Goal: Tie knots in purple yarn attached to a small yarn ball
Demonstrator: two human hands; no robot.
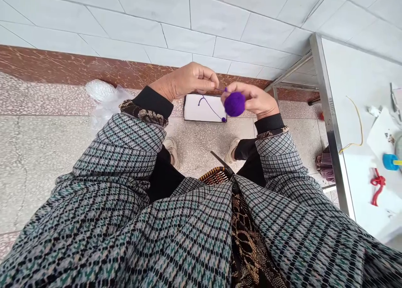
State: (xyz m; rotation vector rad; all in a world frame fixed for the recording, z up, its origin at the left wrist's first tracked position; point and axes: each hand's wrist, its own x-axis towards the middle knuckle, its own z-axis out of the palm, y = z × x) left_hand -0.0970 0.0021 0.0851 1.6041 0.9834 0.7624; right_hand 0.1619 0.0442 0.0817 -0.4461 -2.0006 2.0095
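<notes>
A round ball of purple yarn (235,104) is gripped by the fingers of my right hand (256,99). My left hand (197,79), a little to the left, pinches a purple strand that stretches across to the ball. Below both hands, a shallow white box (201,111) with dark edges sits on the floor. Inside its right corner lies a small purple bundle (223,119), with a thin strand running up from it toward my left hand. A short curled purple piece (201,100) shows over the box near its top edge.
At the right stands a metal-framed white table (339,83) bearing a yellow cord (361,124), a red knotted cord (377,182) and a blue item (390,162). Clear plastic bags (106,101) lie on the floor at left. A tiled wall (176,11) rises ahead.
</notes>
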